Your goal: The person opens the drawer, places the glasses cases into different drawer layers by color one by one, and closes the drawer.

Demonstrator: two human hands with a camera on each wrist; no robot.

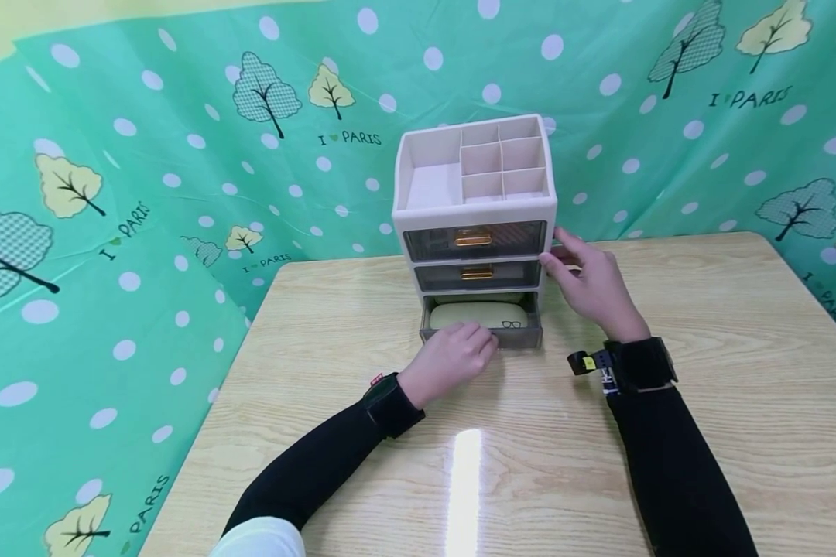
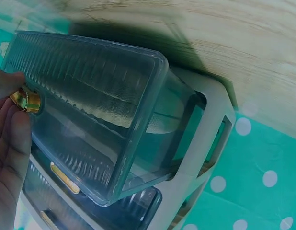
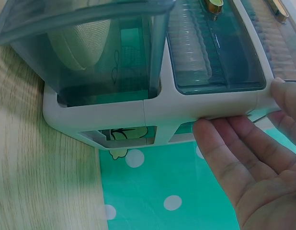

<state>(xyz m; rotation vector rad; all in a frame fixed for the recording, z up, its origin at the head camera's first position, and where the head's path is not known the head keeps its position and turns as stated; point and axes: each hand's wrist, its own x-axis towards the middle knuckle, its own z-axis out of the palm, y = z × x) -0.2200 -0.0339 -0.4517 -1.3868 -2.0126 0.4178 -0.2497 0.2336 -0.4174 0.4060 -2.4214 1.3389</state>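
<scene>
A white desktop drawer organizer (image 1: 475,207) with dark see-through drawers stands on the wooden table. Its bottom drawer (image 1: 519,337) is pulled out, and a pale glasses case (image 1: 477,315) printed with small glasses lies inside. My left hand (image 1: 453,357) is at the drawer's front; in the left wrist view its thumb and fingers pinch the gold knob (image 2: 27,99). My right hand (image 1: 592,282) grips the organizer's right side, thumb at the front edge and fingers along the side wall, as the right wrist view shows.
The middle drawer (image 1: 432,276) and top drawer (image 1: 428,243) are closed, with gold handles. Open compartments (image 1: 482,159) form the organizer's top. Behind it hangs a green dotted cloth (image 1: 362,186) with printed trees. Bare wooden tabletop (image 1: 724,309) stretches to either side.
</scene>
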